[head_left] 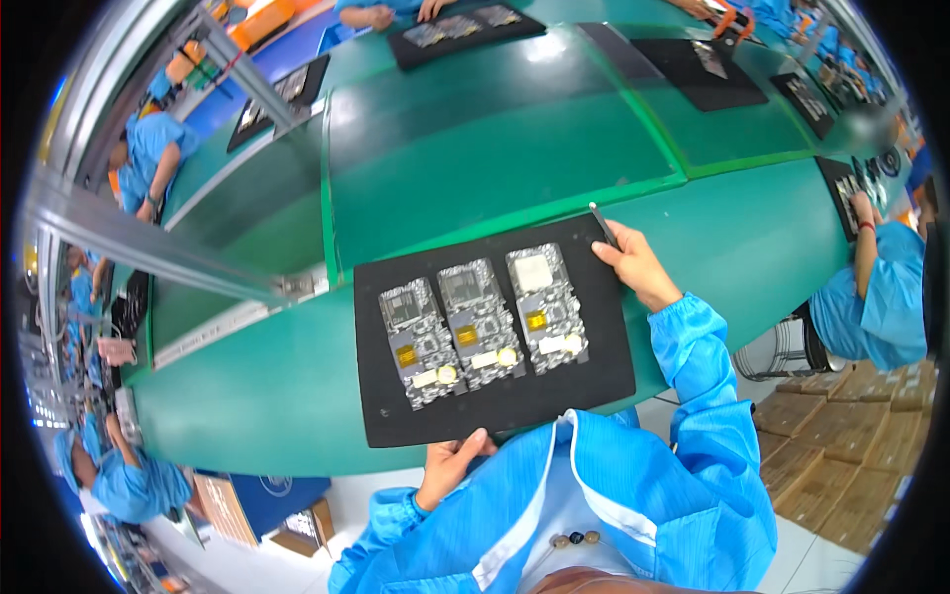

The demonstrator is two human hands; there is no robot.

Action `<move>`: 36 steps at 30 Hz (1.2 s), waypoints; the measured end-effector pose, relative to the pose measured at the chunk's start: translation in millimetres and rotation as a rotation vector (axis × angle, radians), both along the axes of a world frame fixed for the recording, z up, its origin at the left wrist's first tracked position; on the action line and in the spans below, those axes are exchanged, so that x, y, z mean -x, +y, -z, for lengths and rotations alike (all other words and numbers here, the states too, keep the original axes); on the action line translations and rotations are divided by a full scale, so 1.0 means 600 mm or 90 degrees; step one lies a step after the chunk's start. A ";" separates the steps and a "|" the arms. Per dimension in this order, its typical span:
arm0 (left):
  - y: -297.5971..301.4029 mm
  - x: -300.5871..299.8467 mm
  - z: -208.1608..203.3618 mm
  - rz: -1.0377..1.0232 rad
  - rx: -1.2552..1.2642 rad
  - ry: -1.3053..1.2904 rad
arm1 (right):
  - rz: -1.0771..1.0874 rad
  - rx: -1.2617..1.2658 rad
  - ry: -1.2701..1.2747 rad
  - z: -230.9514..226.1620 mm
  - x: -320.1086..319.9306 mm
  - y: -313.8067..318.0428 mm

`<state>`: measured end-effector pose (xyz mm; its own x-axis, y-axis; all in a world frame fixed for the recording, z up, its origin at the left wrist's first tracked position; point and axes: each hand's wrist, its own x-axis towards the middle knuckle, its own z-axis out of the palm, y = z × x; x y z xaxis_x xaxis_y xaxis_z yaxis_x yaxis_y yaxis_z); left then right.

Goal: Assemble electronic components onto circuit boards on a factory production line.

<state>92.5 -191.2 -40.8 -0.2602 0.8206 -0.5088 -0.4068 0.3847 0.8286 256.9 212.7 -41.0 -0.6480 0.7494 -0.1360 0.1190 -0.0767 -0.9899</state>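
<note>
- The left hand (450, 470) is pinching the mat (495, 416) by its near edge, low in the middle of the frame, thumb on top; most of its fingers are hiding from view.
- The mat, black and slightly tilted in the frame, is bearing three boards in a row at centre: left board (427, 342), middle board (492, 327), right board (566, 309).
- The right board is showing a pale square near its top; the other two are showing grey ones there.
- The right hand (638, 265) is gripping a thin dark tool (604, 228), pale tip up, at the mat's upper right corner.
- The step in hand is seemingly steadying or placing the loaded mat; the next move is probably calling for a level mat, so nothing slides.
- Cardboard boxes (841, 416) are filling the lower right, and a carton (303, 530) is sitting lower left; their contents are not showing.
- Beyond, the green bench (237, 406) is stretching across; a far mat (515, 32) at the top is carrying more boards.
</note>
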 end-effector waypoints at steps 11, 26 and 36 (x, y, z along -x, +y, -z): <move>0.071 0.120 -0.145 0.676 0.059 -0.035 | 0.101 -0.550 -0.324 -0.048 -0.025 -0.060; 0.180 0.150 -0.204 0.563 -0.125 0.407 | 0.107 -0.443 -0.217 -0.046 -0.037 -0.093; 0.409 0.048 -0.073 0.205 -0.258 0.812 | 0.118 -0.521 -0.237 -0.051 -0.035 -0.124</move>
